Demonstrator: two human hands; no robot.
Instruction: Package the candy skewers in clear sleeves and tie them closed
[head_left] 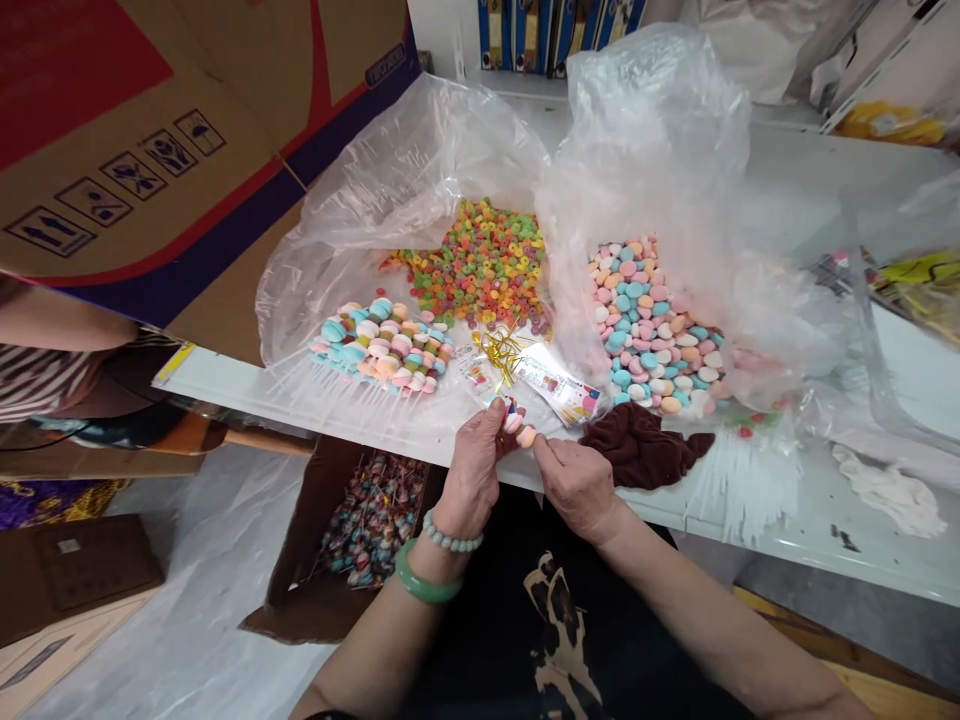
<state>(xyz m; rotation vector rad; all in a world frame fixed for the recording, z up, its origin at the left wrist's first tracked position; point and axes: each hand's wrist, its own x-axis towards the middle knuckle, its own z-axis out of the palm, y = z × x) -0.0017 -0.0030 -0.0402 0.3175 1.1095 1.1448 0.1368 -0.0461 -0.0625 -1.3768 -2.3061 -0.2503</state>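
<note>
Between my hands is a candy skewer (519, 427) with pink, white and orange pieces. My left hand (476, 455) pinches its upper end, near a small printed piece of wrapper. At the lower end, my right hand (576, 485) is closed with the fingertips against the last candy; the stick itself is hidden in the fist. Just beyond lie gold twist ties (501, 352) and a stack of printed clear bags (559, 383). A pile of finished-looking candy skewers (382, 345) lies to the left, white sticks pointing toward me.
Ring gummies (487, 265) and pastel candies (637, 330) lie in open plastic bags. A brown cloth (645, 445) and white sticks (746, 485) are at right. Below the table edge, a carton (300, 570) holds wrapped skewers. A large cardboard box (202, 150) stands left, beside another person's arm (64, 315).
</note>
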